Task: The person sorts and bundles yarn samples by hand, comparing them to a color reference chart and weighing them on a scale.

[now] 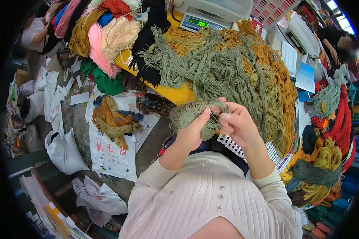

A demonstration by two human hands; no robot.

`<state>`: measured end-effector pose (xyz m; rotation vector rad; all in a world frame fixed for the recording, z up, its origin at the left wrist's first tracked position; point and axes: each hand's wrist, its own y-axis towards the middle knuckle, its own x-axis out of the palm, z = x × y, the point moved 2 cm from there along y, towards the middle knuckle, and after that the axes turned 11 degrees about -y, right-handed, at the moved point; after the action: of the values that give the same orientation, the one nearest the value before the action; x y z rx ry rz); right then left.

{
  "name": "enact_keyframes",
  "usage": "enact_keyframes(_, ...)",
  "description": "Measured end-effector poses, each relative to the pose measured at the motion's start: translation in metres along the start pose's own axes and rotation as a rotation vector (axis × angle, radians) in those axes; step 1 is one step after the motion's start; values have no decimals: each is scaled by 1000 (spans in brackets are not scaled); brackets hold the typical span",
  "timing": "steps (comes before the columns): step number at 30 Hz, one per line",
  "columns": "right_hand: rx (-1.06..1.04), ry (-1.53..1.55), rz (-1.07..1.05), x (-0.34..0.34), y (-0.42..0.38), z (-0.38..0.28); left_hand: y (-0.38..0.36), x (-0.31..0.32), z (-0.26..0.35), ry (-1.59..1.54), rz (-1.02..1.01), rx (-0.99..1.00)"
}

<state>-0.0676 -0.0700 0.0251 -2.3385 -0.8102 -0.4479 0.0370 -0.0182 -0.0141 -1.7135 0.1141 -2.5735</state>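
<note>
A bundled skein of grey-green yarn (183, 112) is held up in front of my body, near the table's front edge. My left hand (193, 129) wraps round it from below, thumb on top. At the skein's right end, my right hand (238, 123) is closed with its fingertips together on some strands. Just beyond both hands lies a large pile of loose grey-green yarn (223, 67). Orange-brown yarn (285, 89) lies beneath and beside that pile. The fingers under the skein are partly hidden.
A digital scale (203, 24) with a lit green display stands behind the pile. Black yarn (149, 51) and several coloured skeins hang at the left. White sacks (66, 153) and a brown yarn bundle (111, 119) lie on the floor. Other people (335, 42) are at the far sides.
</note>
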Motion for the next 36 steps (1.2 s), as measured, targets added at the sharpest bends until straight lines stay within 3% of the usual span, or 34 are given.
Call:
enact_keyframes(2, 2, -181, 14, -1, 0, 2, 0, 0, 1, -43, 6, -23)
enact_keyframes(5, -72, -147, 42, 2, 2, 2, 1, -1, 3, -182, 18, -64)
enact_keyframes(9, -391, -455, 232, 11, 6, 6, 2, -4, 2, 30, 56, 91)
enact_keyframes(11, -405, -383, 242, 13, 6, 7, 1, -2, 3, 183, 67, 133)
enact_keyframes(14, -209, -134, 108, 9, 8, 5, 5, -14, 3, -24, 41, 100)
enact_keyframes(17, 83, 256, -179, 12, 12, 3, 0, -12, 20, -125, 84, 79)
enact_keyframes(20, 230, 101, -321, 13, 15, 1, -3, -32, 41, -668, -193, -79)
enact_keyframes(22, 109, -303, -282, 5, 17, -25, -11, -76, 79, -952, -450, -104)
enact_keyframes(24, 70, -352, -48, -11, 23, -63, -46, -107, 124, -909, -177, 283)
enact_keyframes(25, -38, -386, 22, -23, 31, -80, -64, -131, 143, -940, -115, 361)
enact_keyframes(28, -58, -23, 141, -83, 66, -130, -145, -250, 171, -939, 177, 551)
enact_keyframes(29, -80, 100, 130, -100, 77, -147, -177, -284, 176, -812, 309, 633)
enact_keyframes(30, -171, 35, 195, -113, 87, -164, -209, -313, 181, -681, 440, 712)
enact_keyframes(31, -264, -30, 259, -125, 98, -181, -237, -335, 187, -385, 786, 877)
enact_keyframes(32, -329, -44, 316, -147, 110, -204, -265, -355, 192, -73, 1215, 910)
enact_keyframes(33, -394, 12, 439, -157, 120, -226, -294, -369, 196, 120, 1416, 887)
enact_keyframes(36, -613, 1, 457, -173, 137, -294, -390, -384, 203, 1004, 1549, 864)
